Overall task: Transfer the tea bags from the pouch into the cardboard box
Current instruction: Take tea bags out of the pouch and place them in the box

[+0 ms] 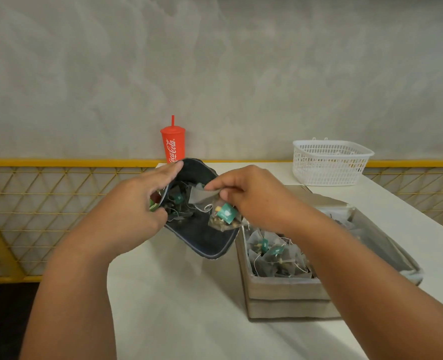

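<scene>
Pinching a tea bag (224, 216) by its upper mesh corner, the right hand (251, 196) is seen just above the mouth of the dark pouch (202, 237). Thumb and forefinger are closed on the gauze, and the other fingers are curled behind. The pouch is held open and tilted by the left hand (137, 203), whose thumb and fingers are clamped on its left rim; more bags can be made out inside. The cardboard box (280, 292) stands on the bench (176, 307) just right of the pouch, flaps open, with a heap of bags (275, 255) lying in its near end.

The bag is judged to be very light, soft and easily crushed or torn. Its thin string and green paper tag are likely to snag on neighbouring bags, and whether a second bag is being lifted with it cannot be told. A gentle pinch at a corner or at the tag is thought best.

The held bag hangs with its long axis roughly upright, tag facing the person, wide end lowest. The pouch mouth is turned up toward the person. A red cup (172, 145) and a white basket (329, 162) are set at the bench's far edge.
</scene>
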The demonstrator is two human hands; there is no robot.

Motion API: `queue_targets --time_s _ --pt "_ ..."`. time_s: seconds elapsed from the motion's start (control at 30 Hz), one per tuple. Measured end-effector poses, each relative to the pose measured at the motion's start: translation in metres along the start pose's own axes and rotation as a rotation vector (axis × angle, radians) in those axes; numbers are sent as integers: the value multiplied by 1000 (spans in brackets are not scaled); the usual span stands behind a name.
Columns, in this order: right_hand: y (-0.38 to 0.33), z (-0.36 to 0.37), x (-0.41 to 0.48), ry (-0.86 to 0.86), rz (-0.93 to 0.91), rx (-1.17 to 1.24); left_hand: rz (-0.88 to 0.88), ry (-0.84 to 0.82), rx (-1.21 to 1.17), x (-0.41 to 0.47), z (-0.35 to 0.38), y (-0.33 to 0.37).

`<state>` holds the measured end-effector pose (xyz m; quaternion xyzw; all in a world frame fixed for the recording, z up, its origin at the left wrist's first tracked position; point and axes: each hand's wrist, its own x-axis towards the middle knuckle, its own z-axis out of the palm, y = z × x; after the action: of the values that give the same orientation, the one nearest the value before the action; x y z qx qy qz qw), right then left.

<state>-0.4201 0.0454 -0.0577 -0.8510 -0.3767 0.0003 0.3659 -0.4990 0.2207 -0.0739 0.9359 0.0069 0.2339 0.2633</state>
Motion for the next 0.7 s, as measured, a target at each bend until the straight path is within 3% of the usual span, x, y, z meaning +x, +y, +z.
queue_targets --time_s 0.27,0.47,0.57,0.7 --pt "16 -40 -23 209 -6 292 -8 9 -6 1 2 2" --pt "51 -69 -46 289 110 115 -8 8 -25 1 3 3" --pt "68 -74 -58 208 155 -43 -12 17 -40 1 3 4" --pt "82 -72 -70 -56 192 -208 -16 32 -63 -1 3 7"
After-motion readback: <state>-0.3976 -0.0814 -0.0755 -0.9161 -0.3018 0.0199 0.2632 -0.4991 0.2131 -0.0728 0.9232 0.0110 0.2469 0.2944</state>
